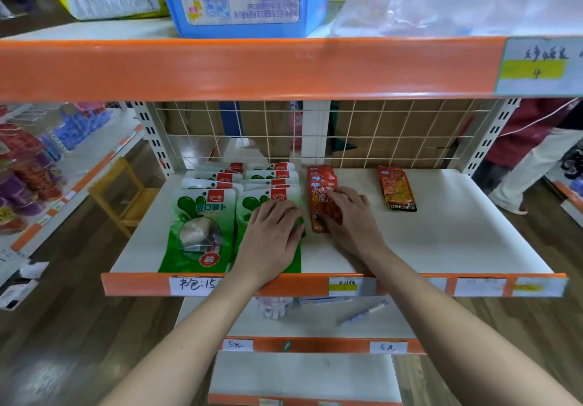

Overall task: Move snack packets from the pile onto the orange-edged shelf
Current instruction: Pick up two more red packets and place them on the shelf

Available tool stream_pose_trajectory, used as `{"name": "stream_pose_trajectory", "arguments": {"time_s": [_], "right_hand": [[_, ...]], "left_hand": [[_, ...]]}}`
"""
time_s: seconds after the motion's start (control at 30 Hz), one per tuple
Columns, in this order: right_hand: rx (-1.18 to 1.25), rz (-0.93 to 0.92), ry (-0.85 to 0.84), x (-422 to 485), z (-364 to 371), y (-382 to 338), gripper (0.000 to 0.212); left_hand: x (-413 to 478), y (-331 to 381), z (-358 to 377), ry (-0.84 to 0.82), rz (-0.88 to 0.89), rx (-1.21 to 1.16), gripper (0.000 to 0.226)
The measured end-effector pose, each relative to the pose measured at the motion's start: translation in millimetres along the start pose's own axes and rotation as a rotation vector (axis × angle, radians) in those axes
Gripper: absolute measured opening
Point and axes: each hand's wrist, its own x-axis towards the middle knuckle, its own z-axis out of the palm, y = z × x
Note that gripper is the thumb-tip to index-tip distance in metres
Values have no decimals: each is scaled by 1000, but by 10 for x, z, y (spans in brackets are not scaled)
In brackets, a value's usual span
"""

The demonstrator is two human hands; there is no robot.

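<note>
On the shelf point(441, 235), the left hand point(271, 235) lies flat on a green packet point(256, 201) and the right hand point(350, 216) presses straight fingers on the red packet point(318, 213), probably light, soft and slippery, best pinched at an edge.

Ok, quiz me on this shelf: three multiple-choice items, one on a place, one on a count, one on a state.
1. Where does the lone orange packet lie?
A. on the floor
B. on the shelf, right of the red stack and apart from it
C. on top of the red stack

2. How many columns of green packets are there?
A. one
B. two
C. four

3. What is the right hand doing?
A. hanging off the shelf
B. holding a pen
C. resting its fingers on the top red packet

Answers:
1 B: bare shelf shows between it and the red stack.
2 B: two columns run front to back, side by side.
3 C: its fingers lie across that packet's face.
</note>
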Motion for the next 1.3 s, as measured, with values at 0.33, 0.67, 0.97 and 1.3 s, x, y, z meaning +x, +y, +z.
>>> {"name": "stream_pose_trajectory", "arguments": {"time_s": [0.33, 0.67, 0.97, 1.3], "right_hand": [[-34, -6, 37, -10, 13, 6, 55], [54, 23, 32, -67, -89, -45, 56], [20, -203, 42, -145, -349, -449, 45], [-98, -636, -196, -272, 113, -1617, 59]], "left_hand": [[-5, -1, 1, -27, -11, -2, 28], [-16, 26, -28, 22, -54, 16, 21], [-284, 73, -390, -39, -328, 101, 45], [-1041, -393, -1132, -5, -591, 255, 58]]}}
